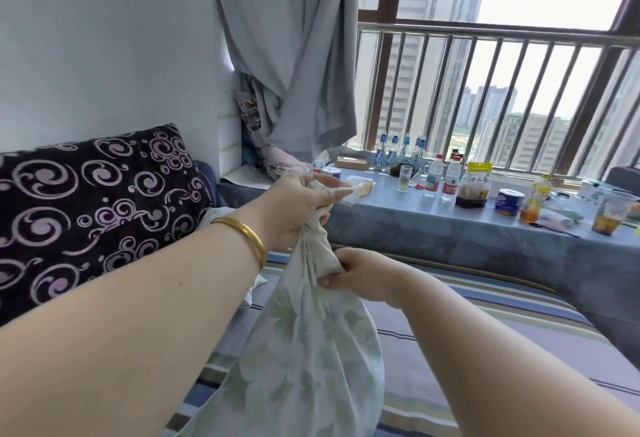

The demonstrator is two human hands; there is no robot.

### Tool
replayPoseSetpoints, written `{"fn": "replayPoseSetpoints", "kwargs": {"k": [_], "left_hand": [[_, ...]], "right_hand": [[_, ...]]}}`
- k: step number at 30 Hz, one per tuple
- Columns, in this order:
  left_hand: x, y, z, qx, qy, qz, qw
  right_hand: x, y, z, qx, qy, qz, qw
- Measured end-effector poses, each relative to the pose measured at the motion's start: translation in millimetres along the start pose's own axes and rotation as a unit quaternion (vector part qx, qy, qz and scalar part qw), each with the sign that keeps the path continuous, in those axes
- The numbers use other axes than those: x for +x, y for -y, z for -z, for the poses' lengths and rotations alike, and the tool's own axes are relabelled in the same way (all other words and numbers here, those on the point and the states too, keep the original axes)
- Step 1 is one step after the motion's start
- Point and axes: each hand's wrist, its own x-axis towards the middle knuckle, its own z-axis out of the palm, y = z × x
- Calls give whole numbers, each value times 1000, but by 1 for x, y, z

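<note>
The flowered cloth (304, 360) hangs in the middle over the striped bed (485, 326), bulging low down, its top gathered into a tight neck. I judge the filling and bunching done, with the closing or knotting left to do. My left hand (294, 208), raised toward the far side, fists the loose top end. My right hand (360, 274), lower and nearer, pinches the neck just beneath it
</note>
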Motion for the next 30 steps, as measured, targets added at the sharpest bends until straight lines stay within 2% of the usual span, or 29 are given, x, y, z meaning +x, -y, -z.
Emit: {"fn": "replayPoseSetpoints", "kwargs": {"k": [2,4,9,14,18,21,23,25,28,29,30], "left_hand": [[0,4,2,70,-40,5,997],[-1,15,6,124,-44,33,991],[-5,59,21,260,-13,146,954],[7,87,30,255,14,332,908],[27,115,41,281,-11,381,881],[43,140,48,310,-27,383,870],[50,158,53,434,-2,349,830],[54,179,55,521,70,362,770],[55,214,61,515,229,436,702],[56,221,62,512,250,446,690],[56,229,65,500,255,451,694]], "right_hand": [[1,4,-8,-65,-54,23,996],[2,4,-19,-97,-65,41,992],[10,-27,-37,-140,23,-40,989],[21,-62,-43,-93,121,-154,976],[36,-90,-44,-18,94,-205,974],[58,-109,-52,-49,62,-218,973],[68,-121,-61,-48,31,-235,970],[84,-135,-73,-47,24,-256,965],[107,-155,-94,-75,71,-284,953],[113,-160,-101,-79,84,-288,950],[118,-166,-107,-63,94,-297,948]]}}
